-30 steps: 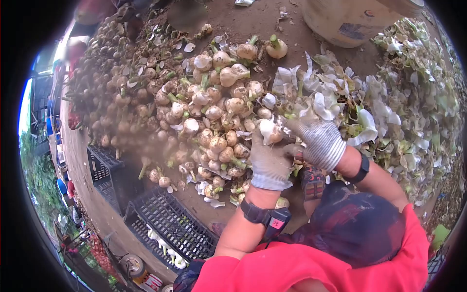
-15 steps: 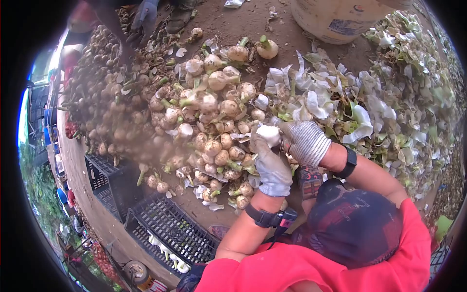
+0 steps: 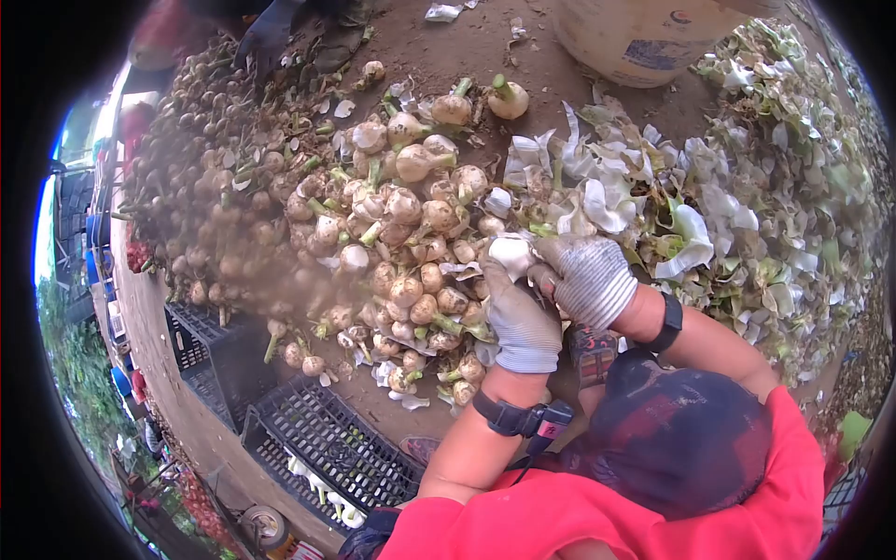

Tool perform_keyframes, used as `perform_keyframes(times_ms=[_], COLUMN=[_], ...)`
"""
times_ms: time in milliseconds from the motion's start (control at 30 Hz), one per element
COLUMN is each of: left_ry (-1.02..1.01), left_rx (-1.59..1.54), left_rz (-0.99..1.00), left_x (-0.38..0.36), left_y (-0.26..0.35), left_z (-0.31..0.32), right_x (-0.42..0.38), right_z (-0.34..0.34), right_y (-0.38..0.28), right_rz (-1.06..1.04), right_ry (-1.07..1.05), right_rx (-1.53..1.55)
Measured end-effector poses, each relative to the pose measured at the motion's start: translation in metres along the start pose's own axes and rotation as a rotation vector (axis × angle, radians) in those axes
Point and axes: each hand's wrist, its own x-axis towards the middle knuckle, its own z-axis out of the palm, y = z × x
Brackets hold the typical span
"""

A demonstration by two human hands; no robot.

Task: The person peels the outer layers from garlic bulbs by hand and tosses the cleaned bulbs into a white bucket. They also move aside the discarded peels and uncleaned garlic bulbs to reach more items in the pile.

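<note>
Left hand [image 3: 519, 322] and right hand [image 3: 590, 278] both pinching 1 white bulb [image 3: 511, 250]; black crate's [image 3: 327, 425] got some white stalky pieces [image 3: 347, 512] in it, can't see inside the bucket [image 3: 621, 39].

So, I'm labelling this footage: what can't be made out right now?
All in the head view:
Underside of held bulb: hidden by left hand.
Part of bucket: cut off by top edge.
Bucket label: too small to read.
Left-side bulbs: blurred, perhaps by lens smear.

Gloved hands [image 3: 590, 278]: two. White bulb [image 3: 511, 252] between them: one. Bucket [image 3: 611, 42] beyond them: one. Black crates [image 3: 338, 431] to their left: two visible. Piled bulbs [image 3: 405, 291]: uncountable.
</note>
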Motion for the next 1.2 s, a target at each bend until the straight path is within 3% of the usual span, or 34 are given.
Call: perform_keyframes(times_ms=[100, 167, 233, 300, 367, 433, 467, 500, 533, 633, 700, 767, 833, 933, 1000, 1033, 1067, 1100, 1167, 1200], left_ry=[0.073, 0.089, 0.1, 0.104, -0.274, -0.199, -0.21, -0.22, -0.189, -0.235, -0.264, -0.261, -0.312, -0.742, -0.935, -0.927, -0.919, -1.101, -0.949, -0.726], left_rx=[0.128, 0.356, 0.587, 0.7, -0.003, 0.02, -0.088, -0.197, -0.216, -0.205, -0.272, -0.271, -0.138, -0.024, 0.092, 0.024, -0.043, 0.497, 1.012, 1.032], left_rz=[0.146, 0.337, 0.52, 0.612, 0.287, 0.232, 0.144, 0.051, 0.042, 0.041, 0.044, 0.084, 0.16, 0.305, 0.401, 0.409, 0.419, 0.832, 1.056, 0.989], left_x=[-0.014, -0.015, -0.016, -0.016, -0.016, -0.022, -0.021, -0.021, -0.021, -0.012, -0.009, -0.011, -0.013, -0.045, -0.099, -0.093, -0.087, -0.051, -0.022, -0.015], left_y=[0.005, 0.002, -0.002, -0.004, -0.003, 0.0, 0.003, 0.006, 0.01, 0.015, 0.02, 0.031, 0.048, 0.085, 0.113, 0.127, 0.141, 0.174, 0.176, 0.157], left_z=[0.021, 0.018, 0.014, 0.013, 0.015, 0.014, 0.012, 0.012, 0.017, 0.015, 0.02, 0.034, 0.064, 0.171, 0.246, 0.254, 0.263, 0.249, 0.22, 0.181], right_x=[0.003, 0.005, 0.005, 0.012, 0.024, 0.029, 0.024, 0.017, 0.011, -0.008, -0.009, -0.007, -0.012, 0.018, 0.065, 0.11, 0.153, 0.201, 0.221, 0.218], right_z=[-0.002, -0.003, 0.002, 0.002, 0.011, 0.007, 0.0, 0.008, 0.006, -0.013, -0.003, -0.006, -0.001, -0.028, -0.049, -0.02, 0.001, 0.019, -0.006, -0.019], right_y=[0.006, 0.003, 0.007, 0.017, 0.042, 0.075, 0.078, 0.085, 0.076, 0.04, 0.057, 0.074, 0.088, 0.065, 0.061, 0.095, 0.114, 0.133, 0.115, 0.105], right_rz=[-0.099, -0.047, -0.058, -0.025, 0.195, 0.354, 0.344, 0.174, 0.087, -0.151, -0.09, 0.182, 0.107, 0.035, -0.001, -0.19, -0.13, 0.068, -0.022, 0.032], right_ry=[-0.054, -0.104, 0.091, 0.033, 0.034, 0.15, 0.223, 0.406, 0.375, 0.229, 0.191, 0.1, 0.171, 0.299, 0.227, 0.384, 0.35, 0.249, 0.303, 0.266], right_rx=[-0.119, -0.139, -0.061, -0.049, 0.004, 0.211, 0.122, 0.186, 0.182, -0.028, -0.204, -0.336, -0.298, -0.156, 0.075, 0.032, 0.128, 0.155, 0.14, 0.173])
